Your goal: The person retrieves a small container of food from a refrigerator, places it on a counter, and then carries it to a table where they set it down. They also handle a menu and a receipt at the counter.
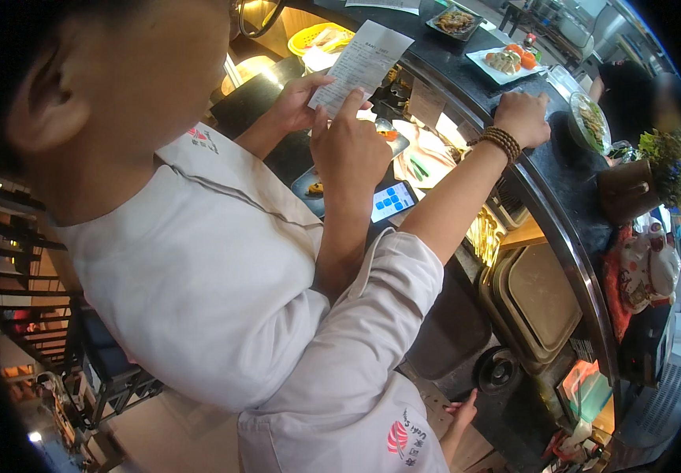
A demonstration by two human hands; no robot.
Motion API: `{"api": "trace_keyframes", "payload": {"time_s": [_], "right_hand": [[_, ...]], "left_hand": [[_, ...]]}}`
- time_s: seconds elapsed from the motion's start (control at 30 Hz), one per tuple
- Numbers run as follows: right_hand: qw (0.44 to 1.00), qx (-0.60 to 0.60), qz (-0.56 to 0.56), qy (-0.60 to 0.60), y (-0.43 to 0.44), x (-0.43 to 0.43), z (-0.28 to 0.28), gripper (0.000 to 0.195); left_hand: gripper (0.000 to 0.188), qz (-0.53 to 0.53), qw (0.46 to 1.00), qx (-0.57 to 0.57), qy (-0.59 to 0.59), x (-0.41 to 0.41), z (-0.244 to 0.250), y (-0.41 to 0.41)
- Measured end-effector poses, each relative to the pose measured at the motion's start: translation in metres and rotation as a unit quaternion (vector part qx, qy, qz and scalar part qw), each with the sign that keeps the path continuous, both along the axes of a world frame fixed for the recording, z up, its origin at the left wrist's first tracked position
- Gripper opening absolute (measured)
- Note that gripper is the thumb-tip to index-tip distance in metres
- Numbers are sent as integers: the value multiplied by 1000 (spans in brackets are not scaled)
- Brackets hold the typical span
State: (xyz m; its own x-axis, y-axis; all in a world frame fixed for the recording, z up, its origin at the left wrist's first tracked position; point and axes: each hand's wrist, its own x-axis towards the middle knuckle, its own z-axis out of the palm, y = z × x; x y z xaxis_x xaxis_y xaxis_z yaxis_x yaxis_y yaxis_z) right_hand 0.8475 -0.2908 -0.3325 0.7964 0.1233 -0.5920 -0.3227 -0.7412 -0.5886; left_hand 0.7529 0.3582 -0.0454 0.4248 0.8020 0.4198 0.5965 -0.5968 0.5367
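Observation:
My left hand point(521, 118), with a beaded bracelet at the wrist, rests on the dark raised counter point(571, 189). Its fingers are bent and partly hidden, so I cannot tell whether they hold anything. Just beyond it lies a white plate point(477, 58) of orange and pale sliced food. A clear bowl of salad point(590, 123) stands to its right. Low in the view, my right hand point(463, 412) has its index finger extended and apart from the others, with nothing seen in it. Near it is a round black disc-like object point(497, 369) beside stacked brown trays point(544, 301).
At my left, a co-worker in a white jacket point(198, 284) holds a printed slip point(364, 65). A lit phone point(392, 202) lies below it. Gold-coloured cutlery point(482, 236), a potted plant point(627, 189), a cat figurine point(642, 272) and a dark food dish point(454, 23) stand around. Another person point(624, 88) is beyond the counter.

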Motion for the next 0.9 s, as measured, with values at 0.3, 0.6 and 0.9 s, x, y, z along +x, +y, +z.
{"api": "trace_keyframes", "payload": {"time_s": [0.3,0.6,0.9], "right_hand": [[1000,-3,-10,26,0,1,3,89],[1000,-15,10,8,-1,1,1,90],[1000,-11,-6,8,0,2,-2,96]], "left_hand": [[35,10,999,31,-29,0,-5,-2],[24,15,995,57,-82,-2,-4,-8],[12,-5,988,46,-147,-1,-6,-8]]}}
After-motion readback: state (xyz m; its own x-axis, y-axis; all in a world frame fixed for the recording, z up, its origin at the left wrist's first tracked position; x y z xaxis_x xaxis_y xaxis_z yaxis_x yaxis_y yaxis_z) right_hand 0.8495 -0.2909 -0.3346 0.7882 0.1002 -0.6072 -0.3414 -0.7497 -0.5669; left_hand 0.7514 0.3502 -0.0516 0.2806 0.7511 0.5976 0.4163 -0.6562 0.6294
